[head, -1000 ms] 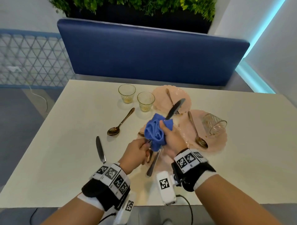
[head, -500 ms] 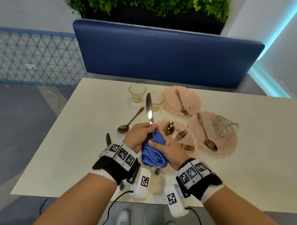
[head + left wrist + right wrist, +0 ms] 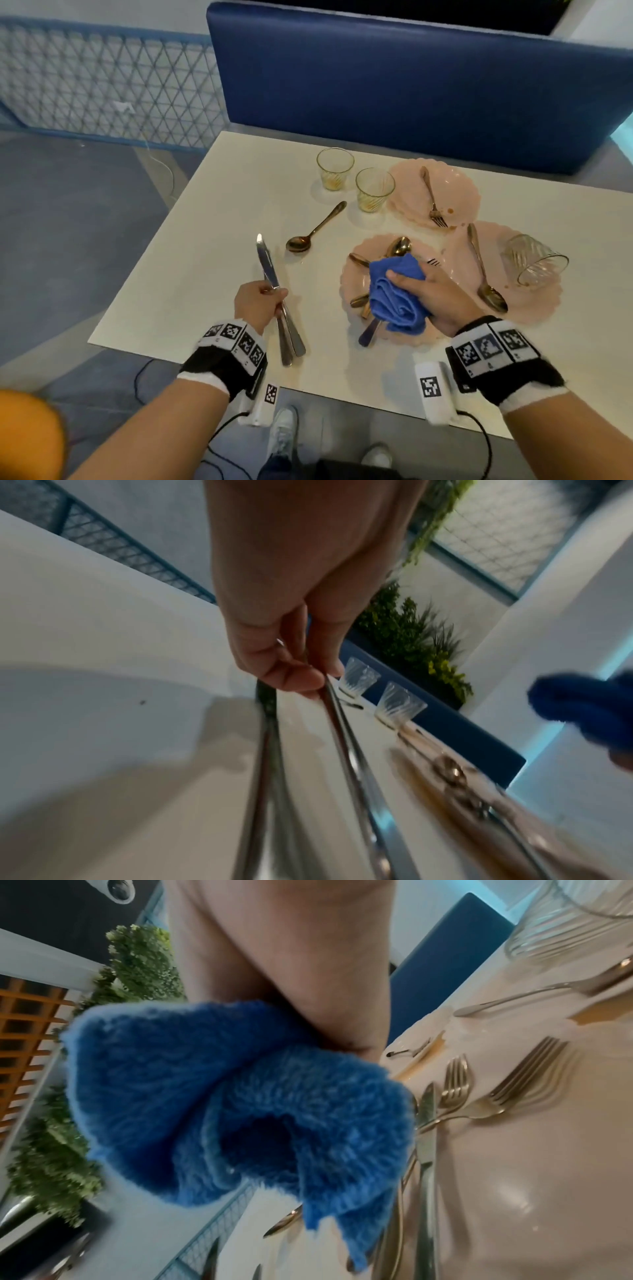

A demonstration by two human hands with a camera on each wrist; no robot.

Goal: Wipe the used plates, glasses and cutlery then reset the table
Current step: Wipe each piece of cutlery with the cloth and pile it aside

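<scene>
My left hand (image 3: 272, 296) pinches a silver knife (image 3: 265, 260) low over the left side of the table, blade pointing away from me. In the left wrist view its fingers (image 3: 298, 677) close on the metal shaft. A second knife's handle (image 3: 286, 354) lies right beside it. My right hand (image 3: 421, 291) grips a bunched blue cloth (image 3: 394, 298) (image 3: 222, 1096) over the near pink plate (image 3: 346, 281). That plate holds a gold spoon (image 3: 399, 245), forks (image 3: 527, 1085) and another knife (image 3: 368, 335), partly hidden by the cloth.
Two upright glasses (image 3: 335, 168) (image 3: 374, 188) stand at the back. A far plate (image 3: 459, 185) carries a fork. The right plate (image 3: 548, 305) holds a spoon (image 3: 486, 274) and a tipped glass (image 3: 532, 260). A gold spoon (image 3: 315, 229) lies on the table (image 3: 205, 257). A blue bench stands beyond.
My left hand has pulled the knife out of the cloth and lowered it to the left beside the other knife. My right hand has moved right with the cloth, over the near plate.
</scene>
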